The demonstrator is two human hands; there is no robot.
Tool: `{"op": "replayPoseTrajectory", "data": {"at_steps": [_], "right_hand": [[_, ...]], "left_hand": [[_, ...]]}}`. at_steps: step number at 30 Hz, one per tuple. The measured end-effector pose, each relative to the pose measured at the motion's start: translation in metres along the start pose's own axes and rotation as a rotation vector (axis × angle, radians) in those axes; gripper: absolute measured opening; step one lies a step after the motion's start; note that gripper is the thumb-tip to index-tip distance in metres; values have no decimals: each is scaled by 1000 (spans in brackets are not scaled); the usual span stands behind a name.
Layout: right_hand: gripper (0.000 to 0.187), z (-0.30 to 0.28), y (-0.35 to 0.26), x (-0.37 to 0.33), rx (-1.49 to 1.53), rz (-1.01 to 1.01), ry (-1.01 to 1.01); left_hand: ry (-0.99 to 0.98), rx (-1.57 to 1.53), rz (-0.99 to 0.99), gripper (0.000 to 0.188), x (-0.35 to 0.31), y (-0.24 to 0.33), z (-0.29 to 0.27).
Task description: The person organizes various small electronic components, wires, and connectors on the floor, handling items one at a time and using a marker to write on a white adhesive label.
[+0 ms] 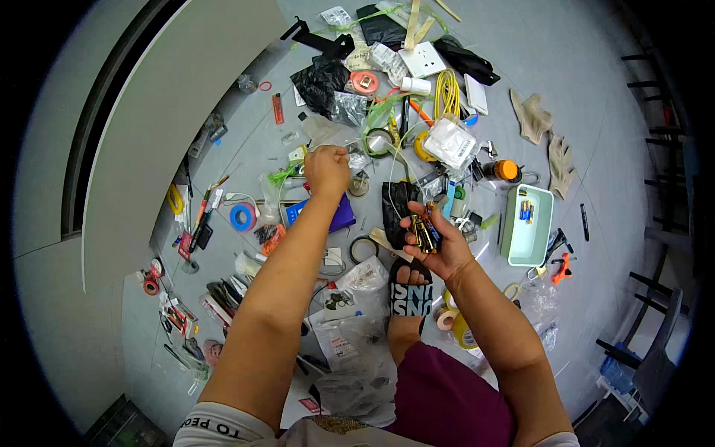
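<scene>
Left hand: the left hand (326, 170) is reaching out over the floor clutter, fingers curled down on something small I can't make out.
Right hand: the right hand (434, 240) grips a bundle of batteries (424, 229), above the sandalled foot (410, 289).
Nearby: pale green tray (541, 240) just to the right.

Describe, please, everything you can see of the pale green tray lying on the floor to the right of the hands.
The pale green tray is a shallow rectangular bin with rounded corners, plastic by its look. It lies flat and open side up on the grey floor, its long side running roughly away from the person. Inside, near the far end, lies a small cluster of blue, yellow and red items, too small to identify; the remainder is bare. Neither hand touches it. Small tools, one with orange handles, lie by its near right corner.
</scene>
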State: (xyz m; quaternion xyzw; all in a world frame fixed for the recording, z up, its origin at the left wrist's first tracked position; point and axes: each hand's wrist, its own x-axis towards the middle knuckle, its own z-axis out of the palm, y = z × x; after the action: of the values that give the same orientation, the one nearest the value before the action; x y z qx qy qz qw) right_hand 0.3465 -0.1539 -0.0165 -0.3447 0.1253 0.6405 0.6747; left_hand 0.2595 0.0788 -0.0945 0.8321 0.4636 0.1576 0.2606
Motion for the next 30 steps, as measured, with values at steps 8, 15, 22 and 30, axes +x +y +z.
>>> {"op": "replayPoseTrajectory", "data": {"at_steps": [8, 15, 22, 30], "right_hand": [[22, 2, 17, -4, -125, 76, 42], [19, 36, 64, -25, -188, 212, 103], [17, 67, 66, -40, -291, 28, 139], [21, 56, 83, -35, -490, 82, 115]], "left_hand": [[-281, -901, -540, 16, -95, 36, -74], [15, -997, -349, 12, -173, 57, -100], [58, -661, -37, 15, -218, 70, -127], [72, -157, 257, 27, -224, 46, -144]]}}
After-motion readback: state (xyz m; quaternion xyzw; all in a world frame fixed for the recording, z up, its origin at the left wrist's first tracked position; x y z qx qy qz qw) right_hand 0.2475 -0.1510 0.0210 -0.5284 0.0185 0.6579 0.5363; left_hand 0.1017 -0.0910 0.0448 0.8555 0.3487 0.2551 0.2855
